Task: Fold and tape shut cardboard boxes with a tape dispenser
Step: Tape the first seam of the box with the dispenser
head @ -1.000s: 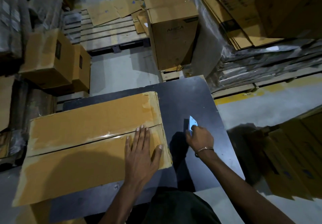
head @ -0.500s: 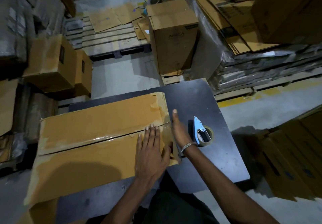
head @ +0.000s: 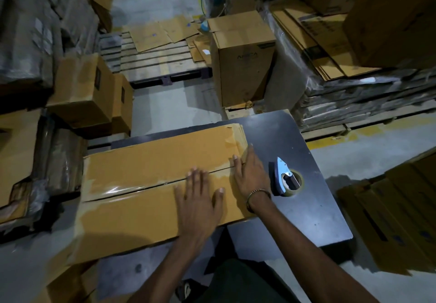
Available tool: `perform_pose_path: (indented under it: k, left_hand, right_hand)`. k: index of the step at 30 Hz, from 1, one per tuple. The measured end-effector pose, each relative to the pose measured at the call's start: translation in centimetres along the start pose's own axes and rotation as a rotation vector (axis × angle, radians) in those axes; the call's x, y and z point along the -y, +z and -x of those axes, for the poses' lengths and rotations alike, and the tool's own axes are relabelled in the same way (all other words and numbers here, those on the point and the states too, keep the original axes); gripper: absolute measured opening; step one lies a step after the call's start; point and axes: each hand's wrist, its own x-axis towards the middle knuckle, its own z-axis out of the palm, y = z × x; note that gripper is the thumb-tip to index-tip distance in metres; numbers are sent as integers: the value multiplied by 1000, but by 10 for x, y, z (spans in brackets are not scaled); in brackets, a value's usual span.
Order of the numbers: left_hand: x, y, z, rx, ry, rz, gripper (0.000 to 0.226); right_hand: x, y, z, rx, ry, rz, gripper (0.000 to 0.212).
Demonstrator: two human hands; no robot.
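A long brown cardboard box (head: pixel 146 184) lies on the dark table (head: pixel 313 208), its two top flaps closed with shiny clear tape along the middle seam. My left hand (head: pixel 199 199) presses flat on the near flap, fingers spread. My right hand (head: pixel 250 173) rests flat on the box's right end, fingers straight over the taped seam and edge. A tape dispenser (head: pixel 286 177) with a pale blue metal body and a roll of tape lies on the table just right of my right hand, untouched.
A tall closed carton (head: pixel 243 62) stands beyond the table by a wooden pallet (head: pixel 153 64) with flat cardboard sheets. Stacked boxes (head: pixel 87 92) sit left, wrapped flat cartons (head: pixel 354 85) right, more flat cardboard (head: pixel 396 220) at the near right.
My right hand let go of the tape dispenser, leaving it on the table, and moved left onto the box's right end. My left hand stayed pressed on the box.
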Motion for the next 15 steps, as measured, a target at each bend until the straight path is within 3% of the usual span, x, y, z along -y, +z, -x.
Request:
perform_pose_path:
  k: [3,5,8,11,15]
  left_hand:
    - [-21,7,-17,35,312,-12,69]
    - [-15,10,-21,82,322,2,68]
    - [22,10,-14,88,197,-15,68]
    - [79,3,-6,84,-34,15,77]
    - [172,-9,7,-8,-299,15,89]
  right_hand:
    - [3,5,6,-59,-209,271,60]
    - [-2,6,2,30,-267,335,58]
    - [-5,6,0,76,-266,374,59]
    - [-2,8,3,71,-257,404,68]
    - [1,9,5,70,-238,447,76]
